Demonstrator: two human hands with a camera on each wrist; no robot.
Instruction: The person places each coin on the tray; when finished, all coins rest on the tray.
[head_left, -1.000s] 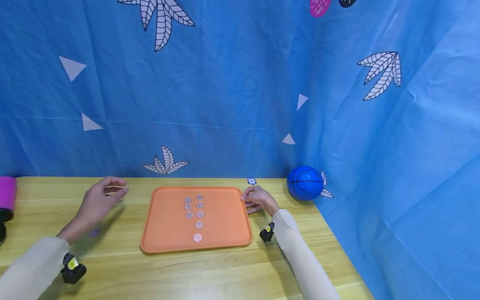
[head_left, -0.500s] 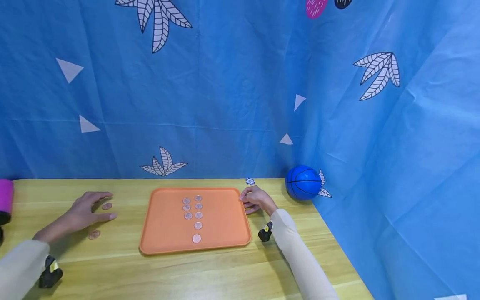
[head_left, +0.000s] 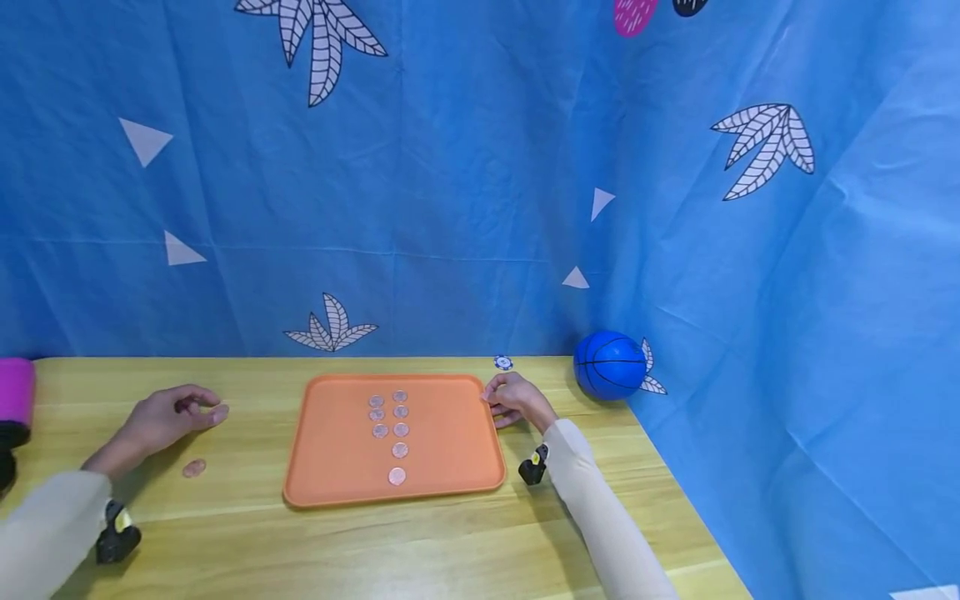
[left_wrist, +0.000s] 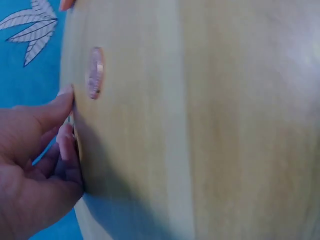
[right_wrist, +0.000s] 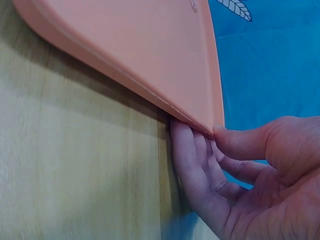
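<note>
An orange tray (head_left: 330,450) lies on the wooden table, with several coins (head_left: 400,450) in two columns on its floor. My right hand (head_left: 517,400) grips the tray's right edge, thumb on the rim and fingers curled beneath, as the right wrist view shows. Left of the tray, my left hand (head_left: 168,417) is low over the table, its thumb and fingers drawn together where a coin lay; that coin is hidden by them. Another copper-coloured coin (head_left: 193,467) lies just nearer, visible beside the thumb in the left wrist view.
A blue ball (head_left: 610,365) stands at the back right. Behind the tray lies a blue-and-white chip (head_left: 503,362). A magenta and black cylinder (head_left: 15,400) is at the left edge. Blue patterned cloth (head_left: 465,183) hangs behind the table and along its right side.
My left hand moved left and down from above the table, with fingers spread around a coin, then closed them over it. My right hand stays on the tray's edge.
</note>
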